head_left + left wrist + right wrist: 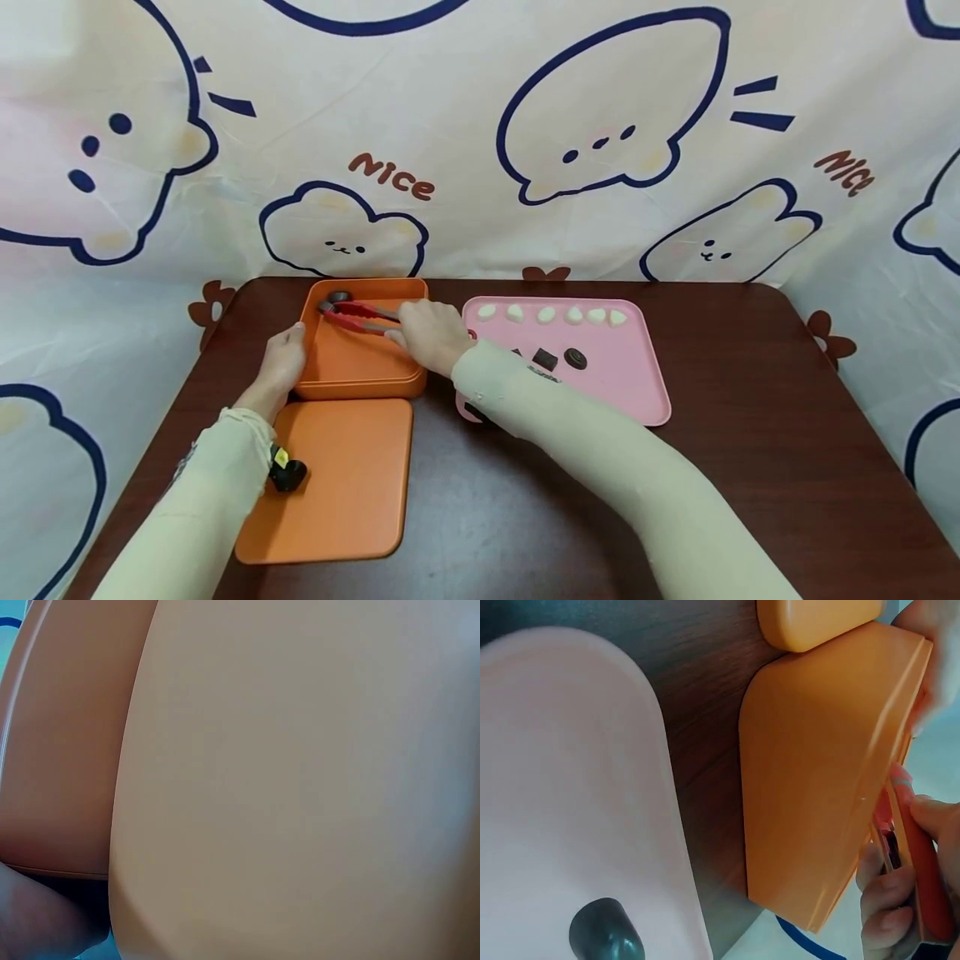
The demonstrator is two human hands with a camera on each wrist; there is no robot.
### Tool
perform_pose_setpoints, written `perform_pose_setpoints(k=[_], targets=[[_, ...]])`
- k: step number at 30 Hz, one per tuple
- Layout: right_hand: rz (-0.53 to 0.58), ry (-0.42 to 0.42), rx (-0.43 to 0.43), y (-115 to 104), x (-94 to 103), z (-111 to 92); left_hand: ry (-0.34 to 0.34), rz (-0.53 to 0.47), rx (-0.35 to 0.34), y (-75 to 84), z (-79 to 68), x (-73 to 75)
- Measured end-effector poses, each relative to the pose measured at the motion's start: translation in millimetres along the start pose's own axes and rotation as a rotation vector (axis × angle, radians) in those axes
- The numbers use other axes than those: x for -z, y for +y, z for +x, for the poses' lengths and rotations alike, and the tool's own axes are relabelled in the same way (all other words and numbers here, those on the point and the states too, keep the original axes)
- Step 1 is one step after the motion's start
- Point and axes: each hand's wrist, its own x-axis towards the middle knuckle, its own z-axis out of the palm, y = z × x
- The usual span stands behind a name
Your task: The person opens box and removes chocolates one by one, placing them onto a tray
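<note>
My right hand (433,335) holds red-handled tongs (362,326), reaching over the right wall of an orange box (367,387). Their dark tips are inside the box at its far left corner, beside a small dark round piece (340,296). Whether the tips pinch a piece, I cannot tell. At the box's left side, my left hand (281,362) grips the wall near the rim. In the right wrist view, the right fingers (889,900) wrap the tongs (922,862) beyond the box wall (817,765).
An orange lid (341,492) lies flat in front of the box. To the right, a pink tray (615,392) bears a row of several white pieces (546,315) and dark pieces (575,358), partly hidden by my right arm. A patterned curtain (480,233) hangs behind the brown table (750,400).
</note>
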Motion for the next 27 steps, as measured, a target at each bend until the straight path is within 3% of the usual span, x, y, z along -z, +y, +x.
perform_pose_setpoints(k=[10,14,27], targets=[[0.129,-0.04,-0.006,13,10.1,-23,-0.012,-0.017,-0.005,0.6,-1.9,-0.1],[0.15,-0.026,0.024,20,12.9,-32,0.014,0.008,-0.002,2.3,-1.5,-1.2],[0.205,0.023,0.061,43,12.9,-57,0.009,0.027,0.005,0.5,-3.7,-0.5]])
